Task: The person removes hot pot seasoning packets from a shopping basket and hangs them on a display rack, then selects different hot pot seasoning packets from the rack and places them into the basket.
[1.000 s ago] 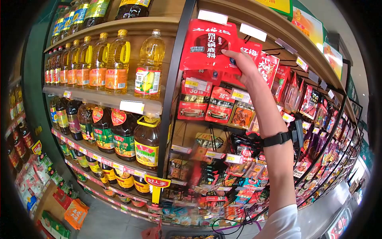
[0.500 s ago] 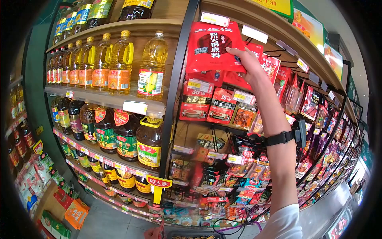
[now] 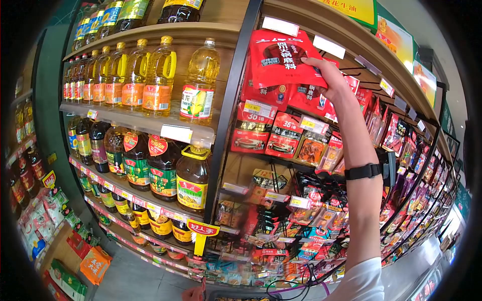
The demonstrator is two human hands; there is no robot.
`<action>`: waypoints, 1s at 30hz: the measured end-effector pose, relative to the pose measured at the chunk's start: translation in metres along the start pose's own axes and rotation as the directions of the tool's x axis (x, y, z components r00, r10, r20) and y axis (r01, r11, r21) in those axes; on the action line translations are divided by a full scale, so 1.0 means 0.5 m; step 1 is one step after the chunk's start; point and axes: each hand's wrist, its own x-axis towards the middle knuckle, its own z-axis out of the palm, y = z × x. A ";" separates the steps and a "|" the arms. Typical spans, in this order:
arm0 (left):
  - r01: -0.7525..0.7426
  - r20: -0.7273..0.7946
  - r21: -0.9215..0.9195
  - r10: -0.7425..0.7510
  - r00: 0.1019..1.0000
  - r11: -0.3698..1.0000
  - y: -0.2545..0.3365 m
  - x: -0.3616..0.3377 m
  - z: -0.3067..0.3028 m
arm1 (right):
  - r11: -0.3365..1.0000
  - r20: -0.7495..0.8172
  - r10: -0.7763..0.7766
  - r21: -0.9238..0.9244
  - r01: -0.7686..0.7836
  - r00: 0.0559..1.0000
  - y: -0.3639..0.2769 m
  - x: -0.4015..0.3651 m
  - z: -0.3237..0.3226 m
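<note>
My right hand [image 3: 325, 78] reaches up to the top row of the hook rack. Its thumb lies over the front of a red packet of hotpot soup base [image 3: 286, 57], with the fingers hidden behind it. The packet is just under the white price tags, in front of other red hotpot base packets [image 3: 263, 93]. A dark strap [image 3: 362, 171] circles my right wrist area. Only a small part of my left hand [image 3: 192, 294] shows at the bottom edge, low beside a dark basket [image 3: 236, 296]; its fingers are mostly cut off.
Shelves of cooking oil bottles [image 3: 158, 75] stand left of a black upright post [image 3: 233, 100]. Many hanging packets [image 3: 311, 200] fill the rack below and to the right. A yellow and red shelf sign [image 3: 202, 231] sticks out at the lower middle. Dark cables [image 3: 309, 281] hang near the basket.
The view has shifted a little, so the shelves sit slightly further right. The held packet now appears higher relative to the packets behind it, and more of those show below.
</note>
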 end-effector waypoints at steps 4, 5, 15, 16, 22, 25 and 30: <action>0.081 -0.013 -0.071 -0.082 0.997 0.994 0.006 -0.008 0.000 | 0.999 0.061 0.037 -0.031 -0.035 0.997 -0.016 0.006 -0.019; 0.087 -0.011 -0.054 -0.088 0.996 0.995 -0.012 0.003 -0.007 | 0.998 0.075 0.035 -0.049 -0.031 0.997 -0.018 0.013 -0.026; -0.042 -0.009 0.043 0.042 0.999 0.998 -0.047 0.020 -0.011 | 0.994 0.037 -0.013 -0.110 0.017 0.999 0.043 0.019 0.008; 0.005 -0.009 0.005 -0.005 1.000 1.000 -0.041 0.017 -0.012 | 0.990 0.007 0.050 -0.133 -0.049 0.999 0.058 0.026 0.014; 0.034 -0.012 -0.115 -0.035 0.999 0.993 0.018 -0.020 -0.008 | 0.993 -0.027 0.077 0.092 -0.074 0.997 0.211 0.126 0.034; 0.005 -0.095 -0.009 -0.006 0.995 1.000 -0.001 -0.014 -0.018 | 0.975 0.001 0.095 0.203 -0.094 0.995 0.240 0.144 0.046; -0.051 -0.066 0.049 0.054 0.996 0.998 0.025 -0.027 -0.034 | 0.998 -0.101 0.027 -0.046 -0.031 0.995 0.262 0.172 0.086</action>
